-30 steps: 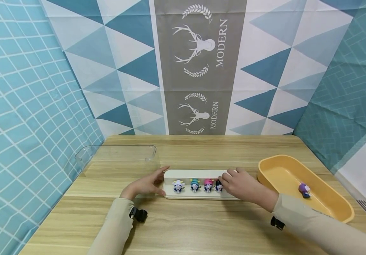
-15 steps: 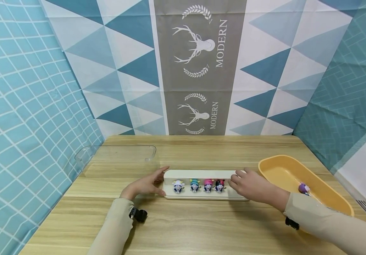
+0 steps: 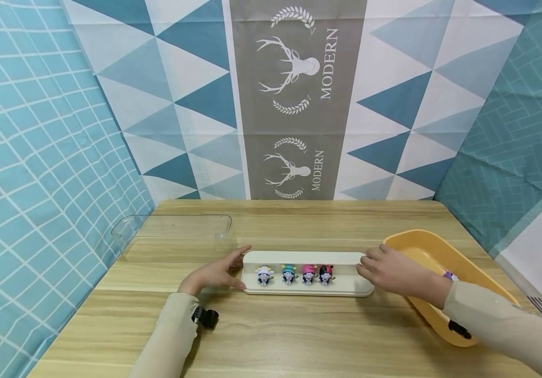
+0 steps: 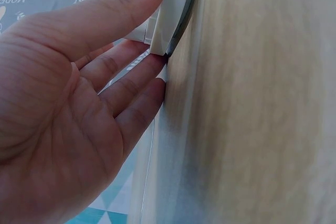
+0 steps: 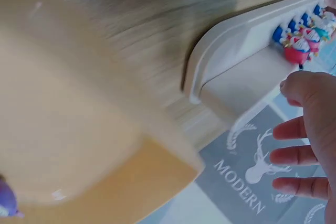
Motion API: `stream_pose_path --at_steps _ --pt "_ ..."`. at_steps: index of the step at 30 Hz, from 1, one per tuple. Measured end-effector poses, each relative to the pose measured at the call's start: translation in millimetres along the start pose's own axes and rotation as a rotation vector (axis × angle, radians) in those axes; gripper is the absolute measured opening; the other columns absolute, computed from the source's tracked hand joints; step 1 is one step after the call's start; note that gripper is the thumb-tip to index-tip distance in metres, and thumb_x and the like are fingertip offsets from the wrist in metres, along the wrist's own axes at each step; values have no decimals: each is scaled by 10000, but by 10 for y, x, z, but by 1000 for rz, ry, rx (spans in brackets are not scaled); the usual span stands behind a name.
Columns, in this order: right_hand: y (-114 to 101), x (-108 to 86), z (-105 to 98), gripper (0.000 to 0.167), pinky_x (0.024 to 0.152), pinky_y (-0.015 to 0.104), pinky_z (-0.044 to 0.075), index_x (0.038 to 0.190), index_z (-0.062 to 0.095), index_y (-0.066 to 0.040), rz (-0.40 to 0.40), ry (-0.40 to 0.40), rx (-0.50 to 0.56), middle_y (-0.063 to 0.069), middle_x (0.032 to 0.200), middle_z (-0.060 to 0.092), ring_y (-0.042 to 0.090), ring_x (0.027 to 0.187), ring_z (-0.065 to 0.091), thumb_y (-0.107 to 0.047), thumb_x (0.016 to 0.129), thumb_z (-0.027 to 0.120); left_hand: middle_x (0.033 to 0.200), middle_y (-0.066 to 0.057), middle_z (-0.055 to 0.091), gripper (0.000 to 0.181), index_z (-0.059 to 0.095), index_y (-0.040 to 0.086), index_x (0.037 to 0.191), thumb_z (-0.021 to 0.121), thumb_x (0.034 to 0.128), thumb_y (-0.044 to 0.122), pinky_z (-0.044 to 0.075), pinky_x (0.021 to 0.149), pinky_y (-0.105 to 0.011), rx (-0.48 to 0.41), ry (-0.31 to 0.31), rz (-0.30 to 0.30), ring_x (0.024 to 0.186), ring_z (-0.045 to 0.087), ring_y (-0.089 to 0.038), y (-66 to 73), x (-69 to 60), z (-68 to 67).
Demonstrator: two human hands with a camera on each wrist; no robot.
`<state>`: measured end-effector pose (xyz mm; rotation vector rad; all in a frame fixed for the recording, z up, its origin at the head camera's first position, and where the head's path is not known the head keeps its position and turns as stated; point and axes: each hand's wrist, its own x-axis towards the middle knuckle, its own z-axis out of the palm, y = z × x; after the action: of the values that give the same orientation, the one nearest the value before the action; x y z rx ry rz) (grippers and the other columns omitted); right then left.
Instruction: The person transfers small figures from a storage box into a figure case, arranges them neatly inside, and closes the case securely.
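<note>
A long white display stand [image 3: 351,284] with a raised back lies on the table. Four small figurines would exceed counting, so several stand in a row on it: one white-capped figurine [image 3: 264,276], a teal-capped figurine [image 3: 289,274], a pink-capped figurine [image 3: 309,274] and a black-and-red-capped figurine [image 3: 325,274]. My left hand [image 3: 216,271] holds the stand's left end, thumb at the front and fingers behind; the left wrist view shows thumb and fingertips against it. Just off the right end is my right hand [image 3: 391,270], its fingers [image 5: 294,156] spread with nothing between them.
An orange-yellow tray [image 3: 422,237] stands at the right, partly behind my right arm. Inside it lies a purple figurine [image 3: 450,275], mostly covered by the wrist. A clear plastic cover [image 3: 176,236] rests at the back left of the table [image 3: 271,336].
My right hand has let go of the black-and-red-capped figurine and moved right, off the stand toward the tray. That figurine stays standing in the row. My left hand has not moved.
</note>
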<state>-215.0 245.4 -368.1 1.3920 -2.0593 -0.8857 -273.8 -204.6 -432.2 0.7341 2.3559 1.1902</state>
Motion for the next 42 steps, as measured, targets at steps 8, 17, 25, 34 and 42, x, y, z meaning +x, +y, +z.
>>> stream_pose_path --at_steps 8,17,25,34,42 --pt "150 -231 123 432 582 340 483 971 667 -91 -12 158 44 58 883 631 224 777 570 -134 1103 259 1517 -297 349 1044 104 48 1594 810 825 80 263 1148 -562 18 -6 3 1399 339 -446 14 10 1" --pt "396 -565 383 628 521 353 474 881 650 -106 0 242 113 53 815 601 220 711 553 -245 1084 71 1525 -298 336 1044 103 43 1593 808 823 68 250 1154 -560 11 -3 -6 1406 326 -445 20 11 0" --pt "501 -824 557 519 494 294 350 806 524 -162 -42 217 225 -36 735 440 158 653 416 -294 1079 103 1512 -308 349 1040 110 38 1591 808 820 60 251 1152 -566 7 -3 -3 1400 331 -453 18 6 7" --pt "533 -1089 671 284 493 287 307 876 539 -183 -37 48 282 -51 784 451 143 700 408 -299 813 790 1510 -331 330 1040 63 -8 1579 786 833 22 261 1150 -550 0 -32 53 1404 313 -463 47 2 4" --pt "476 -1247 706 336 527 349 364 910 563 -198 -10 -87 324 -68 811 455 147 742 420 -174 664 790 1500 -331 342 1036 71 -8 1579 787 831 16 267 1146 -557 1 -27 52 1393 330 -465 42 -7 -4"
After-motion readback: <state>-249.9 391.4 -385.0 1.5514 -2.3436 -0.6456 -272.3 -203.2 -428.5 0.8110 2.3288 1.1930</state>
